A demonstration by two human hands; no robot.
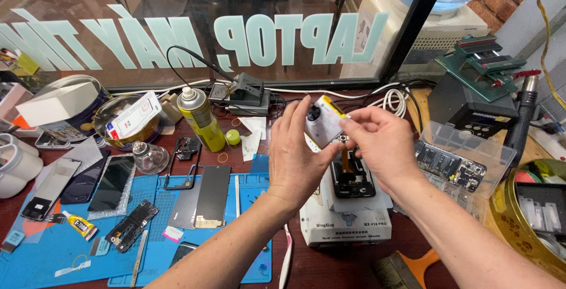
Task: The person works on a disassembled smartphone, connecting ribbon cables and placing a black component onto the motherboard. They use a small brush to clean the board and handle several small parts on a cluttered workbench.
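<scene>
**Both hands hold a small white battery above an opened phone**

The fingers [308, 112] of the left hand [295, 159] and those of the right hand [380, 144] pinch one thing between them: a small white battery [324, 121] with a yellow edge, raised above the tabletop [330, 268] and tilted. The left fingers grip its left side, the right fingertips its right edge.

Just below the hands lies an opened phone [352, 180], its dark inside facing up, on a white heating plate [345, 224]. To the right stands a clear plastic tray [471, 147] of small parts, and nearer right a gold round tin [519, 224].

To the left a blue work mat [65, 259] carries a black screen panel [211, 196], a phone frame [181, 162], other phones [109, 183] and a small glue tube [79, 225]. Farther left stand a yellow spray can [200, 118] and a glass jar [148, 157].
</scene>
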